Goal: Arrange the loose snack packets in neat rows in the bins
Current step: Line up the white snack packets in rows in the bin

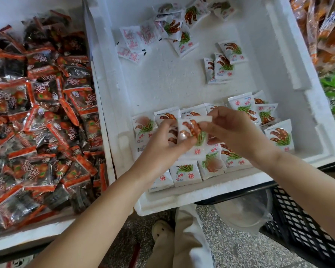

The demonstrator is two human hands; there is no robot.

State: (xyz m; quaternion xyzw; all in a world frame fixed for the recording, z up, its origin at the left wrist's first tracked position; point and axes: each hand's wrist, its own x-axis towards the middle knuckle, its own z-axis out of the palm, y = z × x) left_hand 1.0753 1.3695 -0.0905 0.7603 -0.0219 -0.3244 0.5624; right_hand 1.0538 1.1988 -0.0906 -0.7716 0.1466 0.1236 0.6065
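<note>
The packet (190, 130) hangs between both hands, pinched by left hand (162, 144) and right hand (232, 132) alike, its long axis pointing roughly away from the person. It is white, printed with brown pods and green leaves. The rows (186, 174) lie directly beneath it at the bin's (162, 84) near end, and loose packets (223, 62) lie farther off.

A white foam bin (162, 84) holds white packets: neat rows (186, 172) along its near end, loose packets (184, 41) scattered at the far end, and a small cluster (220, 66) toward the right. Just left of it, a second bin (27, 235) is heaped with red packets (37, 113). A black crate (298, 219) stands on the speckled floor (230, 248).
</note>
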